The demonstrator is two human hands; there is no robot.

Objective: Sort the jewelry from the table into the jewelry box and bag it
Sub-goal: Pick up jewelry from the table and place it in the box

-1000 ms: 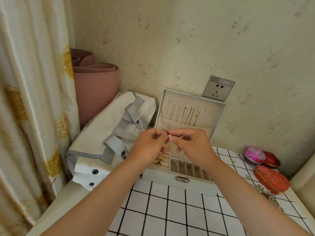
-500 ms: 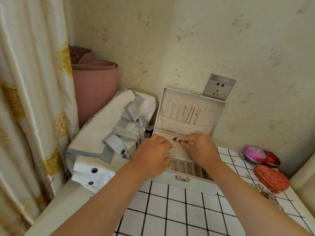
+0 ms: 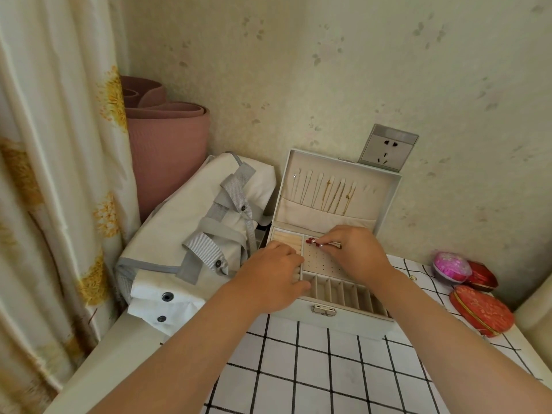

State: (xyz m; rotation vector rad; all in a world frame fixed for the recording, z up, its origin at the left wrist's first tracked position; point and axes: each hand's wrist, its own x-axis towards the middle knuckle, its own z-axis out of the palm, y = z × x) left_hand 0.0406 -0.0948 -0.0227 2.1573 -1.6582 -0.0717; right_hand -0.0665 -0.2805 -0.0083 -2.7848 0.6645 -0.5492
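The pale grey jewelry box [image 3: 331, 319] stands open on the checked table, its lid upright with several gold necklaces [image 3: 336, 196] hanging inside. My right hand [image 3: 355, 252] hovers over the perforated earring panel and pinches a small red earring [image 3: 310, 241] at the panel's top left corner. My left hand [image 3: 273, 279] rests on the box's left side over the ring rolls, fingers curled at the rim. A white bag with grey straps [image 3: 197, 240] lies left of the box.
A rolled pink mat [image 3: 167, 144] and a curtain [image 3: 53, 174] stand at the left. At the right edge lie a pink round pouch [image 3: 449, 267] and two red embroidered cases [image 3: 481, 313]. A wall socket [image 3: 386, 147] sits behind the lid.
Both hands came down from in front of the lid onto the box. My right hand brought the earring to the perforated panel; my left hand settled on the box's left side.
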